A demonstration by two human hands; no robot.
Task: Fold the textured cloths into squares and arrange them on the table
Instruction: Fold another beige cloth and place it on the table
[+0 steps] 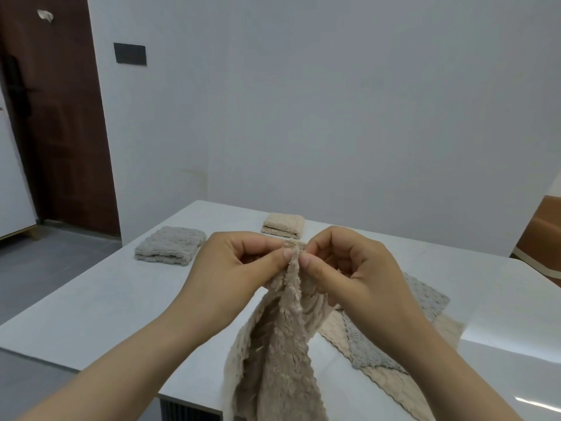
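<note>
Two hands in view, both busy on one cloth. Left hand [239, 268] and right hand [346, 268] are raised over the near middle of the table [106, 314], close together with their thumbs almost meeting. Each pinches the top edge of a beige cloth [279, 354] between thumb and curled fingers.

The beige cloth is fluffy and bunched into vertical folds. Its top sits in the pinch between the two thumbs. The rest hangs straight down below both hands, past the table's near edge and out of the bottom of the view.

Cloth count:
- One held, as above.
- Two folded into squares and lying flat on the table: a folded grey cloth [168, 246] on the far left part and a folded tan cloth [283, 225] at the far middle. They are well apart from each other.
- One loose pile on the table's right part, just beyond the right forearm: a flat grey cloth [368, 352] lies across a flat tan cloth [397, 387] with a wavy edge. More grey shows further back in the pile, and I cannot tell whether it is the same cloth or another.

Table top is white and glossy. Beyond its far left corner stands one dark brown door [60, 132]. One black plate [130, 54] is fixed to the white wall beside it.
</note>
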